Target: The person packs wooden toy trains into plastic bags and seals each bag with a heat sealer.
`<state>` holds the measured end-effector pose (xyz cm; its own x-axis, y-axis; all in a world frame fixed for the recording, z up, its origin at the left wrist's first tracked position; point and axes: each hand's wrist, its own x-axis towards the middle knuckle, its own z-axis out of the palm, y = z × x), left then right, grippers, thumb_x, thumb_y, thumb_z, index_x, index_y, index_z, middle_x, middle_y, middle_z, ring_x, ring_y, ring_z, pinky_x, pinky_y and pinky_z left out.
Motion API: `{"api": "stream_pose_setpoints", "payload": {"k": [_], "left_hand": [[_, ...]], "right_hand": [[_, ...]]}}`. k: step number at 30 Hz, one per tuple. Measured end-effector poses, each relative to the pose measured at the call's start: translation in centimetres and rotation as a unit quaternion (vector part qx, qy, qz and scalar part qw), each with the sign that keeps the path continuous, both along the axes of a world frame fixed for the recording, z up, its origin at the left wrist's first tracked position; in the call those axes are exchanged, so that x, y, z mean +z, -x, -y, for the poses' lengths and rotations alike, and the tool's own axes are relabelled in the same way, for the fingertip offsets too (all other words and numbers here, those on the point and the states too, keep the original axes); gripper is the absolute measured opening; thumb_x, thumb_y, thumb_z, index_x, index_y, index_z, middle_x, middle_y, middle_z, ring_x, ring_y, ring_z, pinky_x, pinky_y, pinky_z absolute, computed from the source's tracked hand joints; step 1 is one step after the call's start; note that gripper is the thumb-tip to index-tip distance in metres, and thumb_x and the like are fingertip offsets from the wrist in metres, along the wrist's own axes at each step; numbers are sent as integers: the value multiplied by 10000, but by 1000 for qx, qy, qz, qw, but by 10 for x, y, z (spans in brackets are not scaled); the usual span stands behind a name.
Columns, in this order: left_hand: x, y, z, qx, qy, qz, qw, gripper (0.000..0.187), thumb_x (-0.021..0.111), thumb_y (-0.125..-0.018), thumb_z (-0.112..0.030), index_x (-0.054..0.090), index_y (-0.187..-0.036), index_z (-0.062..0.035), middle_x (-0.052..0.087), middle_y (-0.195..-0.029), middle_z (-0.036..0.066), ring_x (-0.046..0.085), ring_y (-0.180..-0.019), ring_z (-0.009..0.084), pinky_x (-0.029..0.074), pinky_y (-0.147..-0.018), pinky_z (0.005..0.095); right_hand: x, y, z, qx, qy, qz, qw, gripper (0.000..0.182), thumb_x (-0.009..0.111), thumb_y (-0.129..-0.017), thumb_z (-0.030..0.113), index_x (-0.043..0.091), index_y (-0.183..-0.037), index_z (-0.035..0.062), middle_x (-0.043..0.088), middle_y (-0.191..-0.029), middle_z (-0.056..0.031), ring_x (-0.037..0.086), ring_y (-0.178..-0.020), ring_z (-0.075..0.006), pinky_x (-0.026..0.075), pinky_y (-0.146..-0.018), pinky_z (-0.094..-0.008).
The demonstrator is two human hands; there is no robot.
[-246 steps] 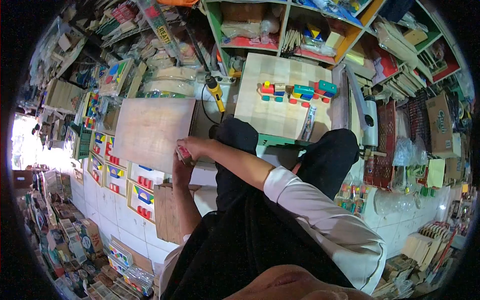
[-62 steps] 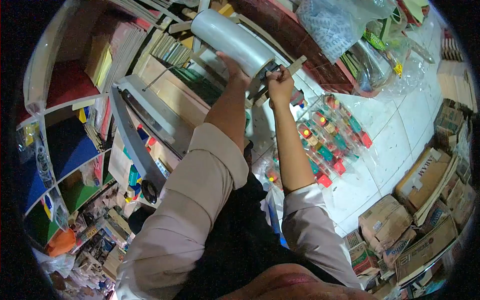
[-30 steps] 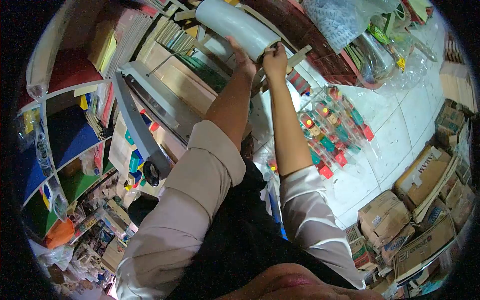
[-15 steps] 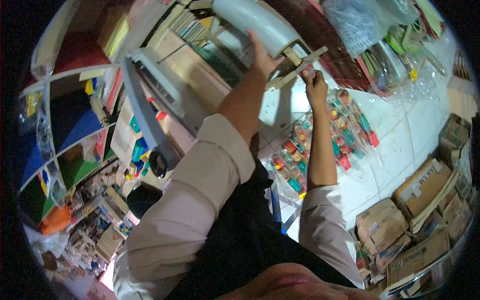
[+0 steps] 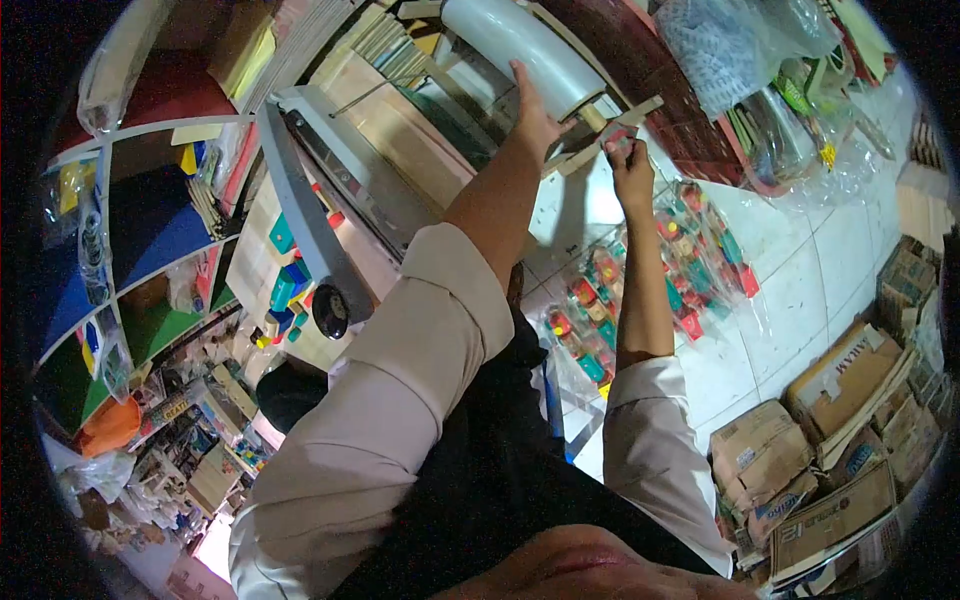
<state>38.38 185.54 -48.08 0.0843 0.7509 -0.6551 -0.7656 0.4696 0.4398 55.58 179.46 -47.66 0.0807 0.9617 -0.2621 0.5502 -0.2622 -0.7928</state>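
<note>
A big roll of clear plastic film [image 5: 530, 62] lies on a wooden core [image 5: 594, 116] in a wooden frame. My left hand [image 5: 537, 122] is beside its near end, fingers and thumb stretched apart, overlapping the roll's lower edge. To the right, my right hand [image 5: 631, 172] is closed, fingers curled in a pinch. Something small, reddish and shiny shows at its fingertips; I cannot tell what it is. The hand is right below a wooden bar [image 5: 632, 112] of the frame. Under my right forearm, several plastic-wrapped packs of colourful wooden toys [image 5: 600, 290] lie on the white tiled floor.
At the left is a grey metal machine arm [image 5: 300, 200] beside a board with coloured blocks [image 5: 283, 290]. Further left stands a shelf with coloured compartments [image 5: 150, 230]. Cardboard boxes [image 5: 765, 450] are piled at the lower right. Plastic bags [image 5: 710, 55] lie at the upper right.
The whole view has shifted slightly. Both hands stay close to the near end of the roll, the left still spread and the right still closed.
</note>
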Motion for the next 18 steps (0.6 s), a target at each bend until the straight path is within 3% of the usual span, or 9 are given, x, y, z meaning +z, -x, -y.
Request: {"api": "stream_pose_setpoints", "payload": {"k": [3, 6, 8, 10, 12, 14, 15, 16, 18], "left_hand": [[4, -3, -6, 46, 30, -29, 998, 1035, 316, -623, -866, 172, -1396, -191, 224, -1425, 113, 238, -1280, 331, 164, -969, 609], [-2, -10, -23, 106, 137, -67, 983, 981, 361, -667, -817, 194, -1387, -172, 217, -1429, 97, 207, -1292, 323, 159, -971, 613], [-18, -7, -40, 66, 305, -317, 896, 887, 357, -741, -749, 174, -1388, -171, 263, -1404, 107, 258, -1266, 323, 206, -973, 607], [47, -34, -35, 84, 205, -573, 789, 968, 583, -737, -556, 41, -1404, -110, 29, -1455, 170, 46, -1331, 371, 159, -1019, 589], [94, -61, -31, 71, 83, -595, 796, 999, 588, -744, -541, -30, -1404, -117, -49, -1435, 229, 46, -1310, 436, 156, -1030, 566], [166, -94, -15, 26, 14, -532, 846, 1030, 668, -713, -434, -21, -1397, -90, 19, -1419, 264, 67, -1304, 445, 150, -1026, 573], [179, -107, -7, 16, -74, -559, 826, 1097, 673, -708, -433, -95, -1379, -30, 34, -1421, 278, 20, -1309, 453, 71, -1064, 511], [212, -115, 9, 5, -148, -540, 828, 1072, 713, -679, -351, -38, -1392, -73, 61, -1407, 293, 53, -1311, 437, 72, -1072, 487], [211, -149, 24, 64, -173, -556, 811, 1069, 707, -690, -368, -42, -1396, -79, 36, -1428, 261, 29, -1320, 428, 31, -1083, 461]], "right_hand": [[-2, 3, 4, -5, -51, -32, 998, 467, 570, -823, 411, 493, -1037, 3, 595, -815, -200, 580, -779, -373, 448, -697, -412], [-3, -3, 1, 31, -41, 47, 998, 503, 559, -817, 454, 492, -1028, 2, 582, -862, -204, 566, -810, -372, 436, -724, -431], [-13, -7, 2, 33, -36, 50, 998, 512, 548, -816, 469, 488, -1026, 6, 561, -925, -218, 545, -837, -378, 419, -757, -448], [30, 3, 28, -28, -177, 201, 963, 489, 559, -821, 427, 491, -1058, 5, 549, -961, -202, 517, -869, -373, 407, -786, -436], [84, 21, 58, -86, -81, -18, 993, 410, 559, -840, 355, 529, -1031, -7, 567, -933, -180, 523, -892, -320, 403, -811, -405], [110, 59, 91, 19, -73, -190, 979, 330, 559, -855, 277, 564, -1010, -15, 597, -889, -160, 548, -868, -261, 412, -805, -373], [74, 71, 101, 69, -82, -233, 967, 329, 566, -854, 274, 568, -1030, -4, 607, -900, -160, 561, -853, -240, 419, -803, -357], [35, 86, 101, 119, -91, -274, 950, 330, 574, -853, 271, 572, -1050, 6, 617, -912, -161, 574, -838, -219, 426, -801, -340], [20, 114, 68, 82, 28, -370, 925, 303, 513, -875, 249, 578, -1073, 30, 601, -1002, -136, 512, -962, -148, 372, -858, -271]]}}
